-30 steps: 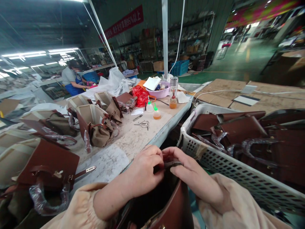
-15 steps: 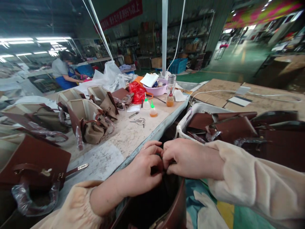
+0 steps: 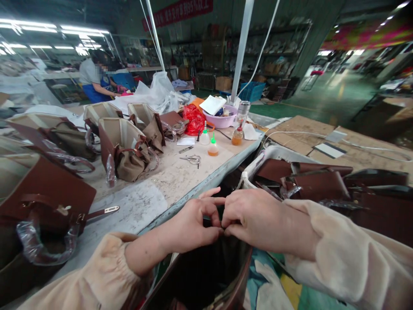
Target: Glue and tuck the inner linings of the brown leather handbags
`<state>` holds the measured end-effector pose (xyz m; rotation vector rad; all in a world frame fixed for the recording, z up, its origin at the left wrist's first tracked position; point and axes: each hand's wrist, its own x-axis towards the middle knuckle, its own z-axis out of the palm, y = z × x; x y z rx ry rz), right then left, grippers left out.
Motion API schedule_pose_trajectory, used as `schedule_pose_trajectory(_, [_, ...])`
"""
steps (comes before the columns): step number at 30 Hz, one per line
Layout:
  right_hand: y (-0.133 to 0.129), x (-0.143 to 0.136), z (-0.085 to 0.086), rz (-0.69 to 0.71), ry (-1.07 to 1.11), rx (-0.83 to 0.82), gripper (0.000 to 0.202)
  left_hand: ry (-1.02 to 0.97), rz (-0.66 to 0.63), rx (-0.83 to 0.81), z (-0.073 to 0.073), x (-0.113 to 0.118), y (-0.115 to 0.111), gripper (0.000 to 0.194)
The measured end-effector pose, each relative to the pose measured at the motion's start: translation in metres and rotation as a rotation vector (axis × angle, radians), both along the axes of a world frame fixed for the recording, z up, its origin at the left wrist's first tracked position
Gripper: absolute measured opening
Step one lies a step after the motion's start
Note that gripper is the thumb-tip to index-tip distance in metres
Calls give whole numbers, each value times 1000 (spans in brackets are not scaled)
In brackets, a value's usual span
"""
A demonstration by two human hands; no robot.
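Note:
A brown handbag stands open in front of me, its dark inside facing up. At its far rim, my left hand is closed in a pinch, thumb and forefinger together, with the other fingers raised. Right against it, my right hand also pinches that rim, fingers curled inward. The fingertips of both hands meet there and cover the exact spot they grip. On the table to the left sits a finished-looking brown handbag with a plastic-wrapped handle.
More bags line the worktable. Scissors, glue bottles, a red plastic bag and a purple basin lie beyond. At right, a white crate holds brown bag pieces. A co-worker stands far left.
My view has shifted, so the surroundings sit further right in the picture. Both hands stay pinched at the bag's far rim; the left fingers are now stretched further toward the right hand.

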<state>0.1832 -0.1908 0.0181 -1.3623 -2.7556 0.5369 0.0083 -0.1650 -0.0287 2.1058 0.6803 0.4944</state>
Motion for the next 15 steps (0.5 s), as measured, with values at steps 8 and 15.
schedule_pose_trajectory(8, [13,6,-20,-37,-78,21,17,-40,-52,-149,-4,3,3,15])
schedule_pose_trajectory(15, [14,9,-18,-41,51,-132,7,105,108,-274,-9,-13,5,34])
